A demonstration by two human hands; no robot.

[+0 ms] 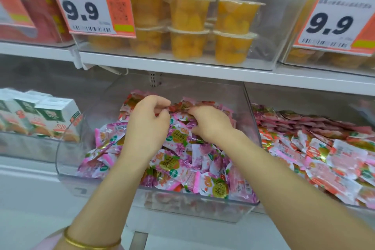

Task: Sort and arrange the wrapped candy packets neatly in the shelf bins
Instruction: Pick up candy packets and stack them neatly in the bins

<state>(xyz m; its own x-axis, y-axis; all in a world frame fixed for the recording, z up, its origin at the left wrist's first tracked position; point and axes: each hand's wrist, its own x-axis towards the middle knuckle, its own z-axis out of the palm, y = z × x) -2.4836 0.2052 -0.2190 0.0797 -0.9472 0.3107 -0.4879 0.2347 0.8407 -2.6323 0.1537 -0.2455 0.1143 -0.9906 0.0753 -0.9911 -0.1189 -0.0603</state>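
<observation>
Starting nearest, the clear bin (182,210) holds pink candy packets (178,168) heaped loosely up to its front wall. Further in, the left hand (148,119) and right hand (211,122) each curl their fingers round packets near the back. Risk: raking rearward packets forward could push the front heap over the rim.

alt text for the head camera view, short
A left hand and right hand dig into a clear bin heaped with pink candy packets, the left pinching one. Another bin of packets sits beside it; fruit cups and 9.9 price tags above.
</observation>
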